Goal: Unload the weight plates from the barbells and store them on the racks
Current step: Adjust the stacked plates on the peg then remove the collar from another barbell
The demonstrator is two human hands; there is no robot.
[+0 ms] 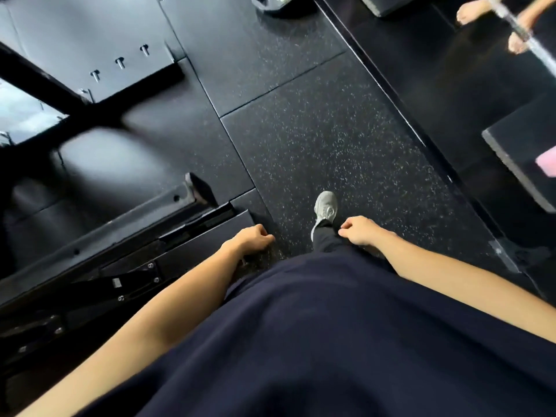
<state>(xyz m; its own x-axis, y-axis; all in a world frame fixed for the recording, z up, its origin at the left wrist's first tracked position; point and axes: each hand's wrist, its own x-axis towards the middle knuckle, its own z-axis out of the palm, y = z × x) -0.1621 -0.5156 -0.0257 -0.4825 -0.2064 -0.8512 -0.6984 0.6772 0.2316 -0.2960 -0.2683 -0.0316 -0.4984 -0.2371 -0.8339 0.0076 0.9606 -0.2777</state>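
Note:
I look straight down at a speckled black rubber floor [325,139]. My left hand [251,239] hangs at my side with fingers loosely curled and holds nothing. My right hand [362,231] hangs the same way, empty, above my leg and grey shoe [325,206]. A dark weight plate [270,3] lies at the top edge, far ahead of both hands. A chrome barbell [523,31] crosses the top right corner, where another person's hands [469,10] are on or beside it.
A black rack frame [99,236] with bolted plates runs along my left. A black steel base plate with bolts [120,64] sits at upper left. A raised black platform edge [421,136] runs diagonally on the right, with a dark padded block [523,158] beyond it.

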